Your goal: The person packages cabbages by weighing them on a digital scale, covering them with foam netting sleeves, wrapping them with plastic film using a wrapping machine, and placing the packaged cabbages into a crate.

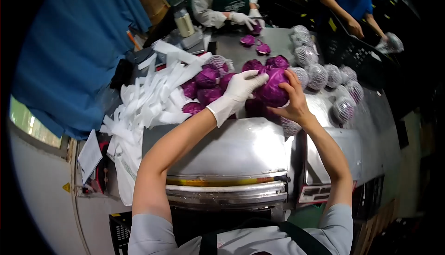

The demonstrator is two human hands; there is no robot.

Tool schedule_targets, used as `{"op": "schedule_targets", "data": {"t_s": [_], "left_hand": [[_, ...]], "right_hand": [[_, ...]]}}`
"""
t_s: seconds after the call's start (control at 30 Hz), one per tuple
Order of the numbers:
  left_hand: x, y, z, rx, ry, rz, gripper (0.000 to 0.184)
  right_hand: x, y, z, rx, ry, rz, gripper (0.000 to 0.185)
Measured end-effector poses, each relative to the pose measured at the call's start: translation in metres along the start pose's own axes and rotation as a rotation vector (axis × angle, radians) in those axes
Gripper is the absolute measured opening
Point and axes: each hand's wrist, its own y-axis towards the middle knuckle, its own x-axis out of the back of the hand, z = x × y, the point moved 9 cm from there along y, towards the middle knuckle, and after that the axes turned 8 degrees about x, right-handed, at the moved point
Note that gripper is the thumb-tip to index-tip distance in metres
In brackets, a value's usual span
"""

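A round purple cabbage (273, 90) is held up between my two hands over the metal table. My left hand (238, 92), in a white glove, presses its fingers against the cabbage's upper left side. Bare and curved, my right hand (294, 99) wraps round its right side. More purple cabbages (208, 76) lie in a pile to the left of and behind the held one. Cabbages in white foam nets (317, 76) stand in rows to the right. A netted one (289, 127) sits just below my right hand.
White foam sleeves (153, 88) are heaped at the left. A scale (324, 162) stands at the front right and a black crate (354, 53) at the back right. Across the table, a gloved co-worker (227, 4) handles a cabbage; another person (347, 0) holds a wrapped item.
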Motion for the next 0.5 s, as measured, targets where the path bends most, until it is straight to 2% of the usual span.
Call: {"op": "schedule_targets", "data": {"t_s": [0.07,0.13,0.17,0.2,0.27,0.3,0.33,0.4,0.5], "left_hand": [[-0.046,-0.005,-0.006,-0.188,0.038,0.136,0.057],[-0.092,-0.023,-0.002,-0.082,0.053,0.337,0.059],[-0.118,-0.035,-0.001,-0.114,0.05,0.553,0.066],[-0.143,-0.044,0.008,-0.134,-0.123,0.775,0.071],[-0.166,-0.065,0.026,-0.189,0.397,0.636,0.072],[-0.182,-0.072,0.055,-0.008,0.303,0.736,0.074],[-0.19,-0.088,0.059,-0.098,0.475,0.721,0.067],[-0.21,-0.122,0.072,-0.156,0.606,0.911,0.054],[-0.206,-0.145,0.066,-0.165,0.535,0.937,0.042]], "right_hand": [[0.042,-0.022,0.011,0.002,-0.081,0.021,0.069],[0.082,-0.047,0.022,-0.022,-0.171,0.068,0.07],[0.104,-0.062,0.027,-0.066,-0.212,0.075,0.072],[0.124,-0.079,0.031,-0.098,-0.246,0.063,0.072],[0.155,-0.108,0.043,-0.136,-0.339,0.125,0.071],[0.168,-0.12,0.049,-0.133,-0.389,0.163,0.072],[0.181,-0.134,0.052,-0.153,-0.415,0.168,0.071],[0.197,-0.16,0.056,-0.171,-0.447,0.217,0.072],[0.203,-0.186,0.063,-0.191,-0.507,0.33,0.067]]}}
